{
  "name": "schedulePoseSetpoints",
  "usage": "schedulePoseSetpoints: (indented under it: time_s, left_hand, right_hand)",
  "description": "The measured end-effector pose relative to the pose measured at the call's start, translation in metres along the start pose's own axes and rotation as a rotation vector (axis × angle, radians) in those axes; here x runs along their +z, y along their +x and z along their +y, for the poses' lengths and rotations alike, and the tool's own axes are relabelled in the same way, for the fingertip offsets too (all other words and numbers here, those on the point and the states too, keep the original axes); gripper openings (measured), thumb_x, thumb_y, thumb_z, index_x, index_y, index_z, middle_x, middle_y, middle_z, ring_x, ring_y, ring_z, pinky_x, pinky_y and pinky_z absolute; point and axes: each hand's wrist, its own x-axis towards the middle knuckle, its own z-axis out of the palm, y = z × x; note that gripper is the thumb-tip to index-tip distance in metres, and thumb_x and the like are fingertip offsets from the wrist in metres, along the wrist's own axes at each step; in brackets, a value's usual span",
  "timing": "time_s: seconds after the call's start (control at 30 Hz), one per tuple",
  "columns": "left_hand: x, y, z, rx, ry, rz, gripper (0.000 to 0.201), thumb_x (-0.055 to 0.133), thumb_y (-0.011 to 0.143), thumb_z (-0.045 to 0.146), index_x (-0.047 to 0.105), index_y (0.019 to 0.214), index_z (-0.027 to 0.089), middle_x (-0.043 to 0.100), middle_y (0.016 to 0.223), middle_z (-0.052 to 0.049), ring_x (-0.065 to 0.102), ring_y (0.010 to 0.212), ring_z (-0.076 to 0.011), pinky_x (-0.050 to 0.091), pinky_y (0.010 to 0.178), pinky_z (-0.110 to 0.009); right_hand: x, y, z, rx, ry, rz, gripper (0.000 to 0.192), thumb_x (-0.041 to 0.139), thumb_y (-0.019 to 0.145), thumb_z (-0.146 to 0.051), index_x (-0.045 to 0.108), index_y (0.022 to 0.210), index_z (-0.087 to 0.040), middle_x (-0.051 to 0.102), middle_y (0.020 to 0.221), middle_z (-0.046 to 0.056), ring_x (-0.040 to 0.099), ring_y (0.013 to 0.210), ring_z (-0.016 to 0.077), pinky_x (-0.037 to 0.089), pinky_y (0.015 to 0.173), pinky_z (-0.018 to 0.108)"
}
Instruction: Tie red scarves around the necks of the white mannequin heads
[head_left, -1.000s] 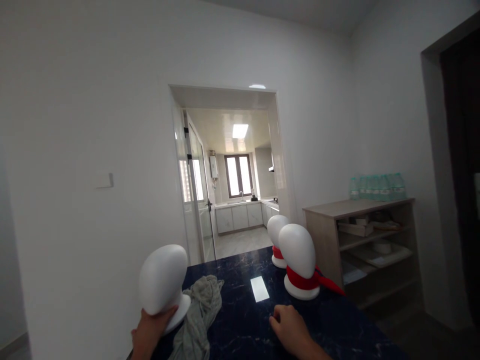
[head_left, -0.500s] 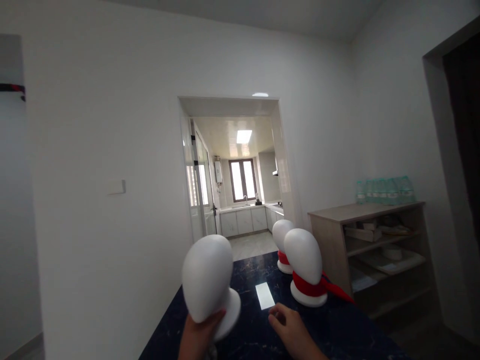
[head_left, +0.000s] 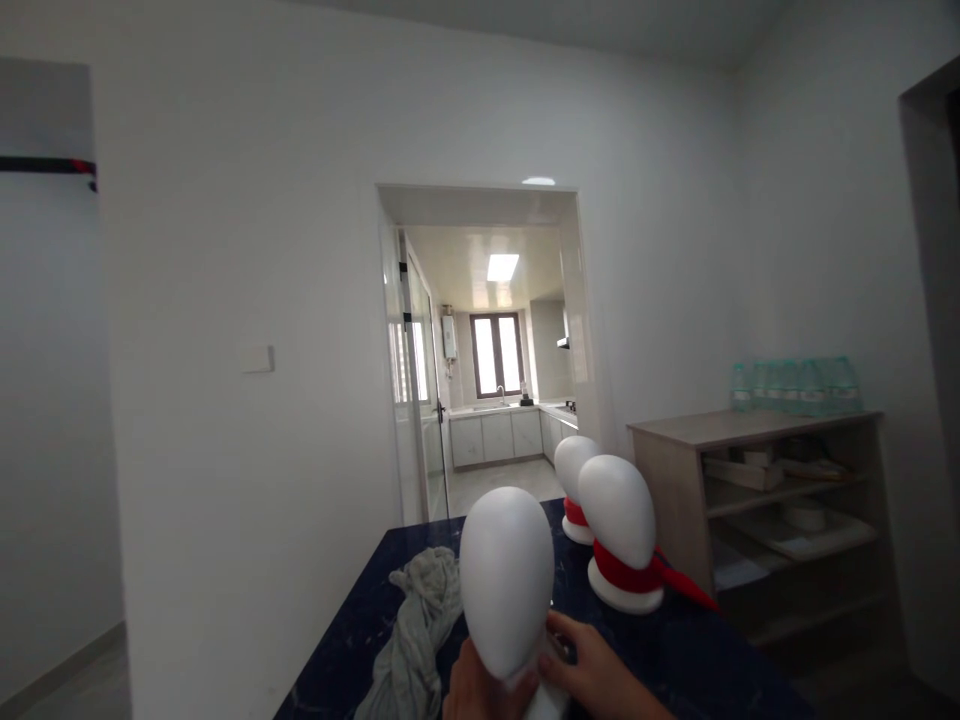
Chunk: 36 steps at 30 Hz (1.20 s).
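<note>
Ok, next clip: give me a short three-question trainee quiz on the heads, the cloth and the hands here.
1. True or false: both hands grip the bare white mannequin head.
2. How many mannequin heads wear a red scarf? A) none B) two C) four
3. What lies on the dark table left of the held head?

Key: 1 true. 2 B: the near one and the one behind it. 3 a crumpled grey cloth.

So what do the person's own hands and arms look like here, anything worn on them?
Both are bare. The left hand and right hand show no gloves, rings or watch that can be seen. No sleeve shows on the short stretch of right forearm in view. Only the hands and wrists rise into the bottom edge, so anything worn higher up is out of sight.
</note>
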Motion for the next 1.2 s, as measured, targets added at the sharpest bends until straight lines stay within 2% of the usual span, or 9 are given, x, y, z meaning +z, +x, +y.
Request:
schedulePoseSetpoints:
  time_s: [0.1,0.3,0.47,0.67,0.87,0.97,1.03,1.1,1.2]
  left_hand:
    - [0.004,-0.004,0.006,-0.085,0.046,-0.011,0.099,0.069,0.076,0.071,0.044,0.155,0.017,0.071,0.141,-0.024,0.066,0.135,-0.0435,0.057,0.105,-0.052]
    - [0.002,-0.003,0.008,-0.064,0.034,-0.064,0.096,0.073,0.074,0.063,0.044,0.153,0.017,0.070,0.141,-0.024,0.066,0.135,-0.0423,0.054,0.107,-0.051]
    - [-0.004,-0.006,0.012,-0.117,0.048,-0.090,0.100,0.075,0.073,0.062,0.042,0.155,0.015,0.072,0.135,-0.024,0.068,0.131,-0.0431,0.054,0.104,-0.050]
    - [-0.009,-0.005,0.020,-0.118,0.128,-0.111,0.096,0.074,0.070,0.066,0.051,0.146,0.012,0.072,0.135,-0.026,0.067,0.130,-0.0444,0.055,0.100,-0.051]
    - [0.002,-0.005,0.009,-0.051,0.201,-0.068,0.094,0.068,0.075,0.062,0.052,0.151,0.009,0.068,0.145,-0.024,0.065,0.135,-0.0394,0.055,0.104,-0.045]
    - [0.007,0.001,-0.005,-0.043,0.231,-0.123,0.103,0.074,0.070,0.060,0.051,0.155,0.006,0.062,0.154,-0.025,0.061,0.140,-0.0394,0.054,0.110,-0.041]
    - [0.000,0.006,-0.012,-0.038,0.269,-0.235,0.103,0.076,0.071,0.051,0.047,0.160,0.008,0.055,0.163,-0.022,0.055,0.149,-0.0363,0.050,0.117,-0.036]
    - [-0.019,0.010,-0.016,-0.024,0.348,-0.347,0.095,0.072,0.076,0.037,0.044,0.162,0.007,0.051,0.167,-0.020,0.049,0.155,-0.0323,0.042,0.125,-0.033]
    - [-0.062,0.009,-0.015,0.038,0.561,-0.346,0.088,0.067,0.080,0.032,0.044,0.160,0.002,0.054,0.163,-0.024,0.047,0.156,-0.0338,0.037,0.128,-0.036]
  right_hand:
    - [0.003,0.001,-0.007,-0.003,0.121,-0.017,0.067,0.086,0.082,-0.047,0.070,0.142,-0.023,0.079,0.133,0.009,0.072,0.118,0.0358,0.056,0.107,0.046]
    - [0.010,0.002,0.000,-0.008,0.161,0.014,0.065,0.094,0.073,-0.042,0.074,0.132,-0.025,0.080,0.129,0.008,0.073,0.115,0.0359,0.058,0.102,0.045]
    - [0.011,0.001,0.002,0.019,0.219,-0.047,0.071,0.095,0.072,-0.042,0.070,0.137,-0.026,0.076,0.138,0.009,0.069,0.126,0.0370,0.052,0.114,0.048]
    - [0.009,0.002,0.006,0.008,0.260,-0.102,0.075,0.093,0.077,-0.044,0.066,0.144,-0.024,0.071,0.146,0.012,0.064,0.136,0.0376,0.047,0.121,0.051]
    - [0.011,0.004,0.015,0.005,0.324,-0.129,0.075,0.096,0.075,-0.036,0.067,0.144,-0.025,0.072,0.146,0.011,0.064,0.136,0.0372,0.046,0.121,0.051]
    - [0.010,0.004,0.017,-0.008,0.331,-0.119,0.082,0.096,0.071,-0.026,0.064,0.147,-0.026,0.071,0.147,0.010,0.063,0.137,0.0365,0.046,0.121,0.050]
    - [0.007,0.003,0.020,0.011,0.288,-0.099,0.090,0.094,0.067,-0.017,0.061,0.150,-0.027,0.070,0.148,0.009,0.064,0.136,0.0357,0.045,0.121,0.049]
    - [0.003,0.002,0.024,0.041,0.203,-0.081,0.096,0.088,0.063,-0.008,0.058,0.153,-0.027,0.069,0.149,0.009,0.063,0.137,0.0357,0.044,0.122,0.050]
    - [-0.002,0.002,0.025,0.042,0.086,-0.069,0.103,0.072,0.058,0.002,0.055,0.156,-0.025,0.066,0.154,0.010,0.059,0.143,0.0354,0.040,0.126,0.050]
